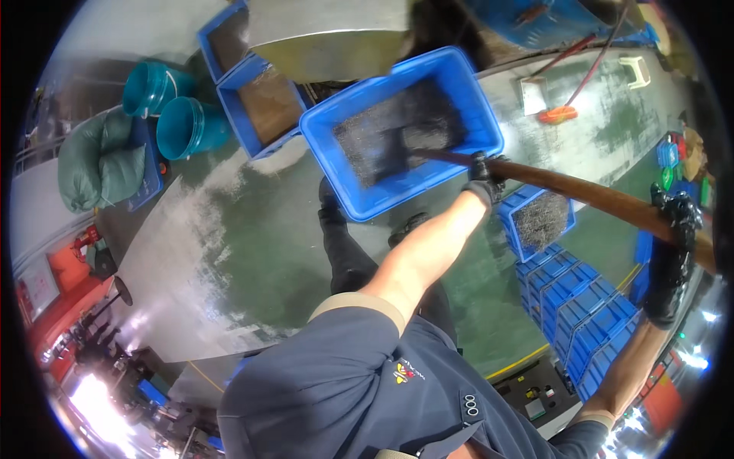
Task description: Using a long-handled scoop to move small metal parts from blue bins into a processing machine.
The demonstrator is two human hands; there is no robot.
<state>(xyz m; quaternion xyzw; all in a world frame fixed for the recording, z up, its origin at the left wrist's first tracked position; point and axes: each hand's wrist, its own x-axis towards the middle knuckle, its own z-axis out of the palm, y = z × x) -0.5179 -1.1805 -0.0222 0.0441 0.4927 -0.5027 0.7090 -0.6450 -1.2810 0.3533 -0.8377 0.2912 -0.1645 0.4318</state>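
Note:
Both my hands, in black gloves, grip the long wooden handle of a shovel [585, 191]. My left hand [485, 176] is wrapped round the lower part of the handle, just beyond the rim of a large blue bin [336, 180]. Farther up, near the handle's end at the right, my right hand [673, 249] is closed round it; its glove looks wet and shiny. The shovel's dark, blurred blade [394, 157] is inside the bin, among a heap of small dark grey pieces [363, 138]. What the pieces are is too small to tell.
A smaller blue crate [514, 229] of grey pieces sits beside stacked blue crates [581, 306] at right. Teal buckets [191, 130], stuffed green sacks [99, 164] and another blue crate [245, 130] stand left. A metal chute [329, 46] overhangs the bin's far side.

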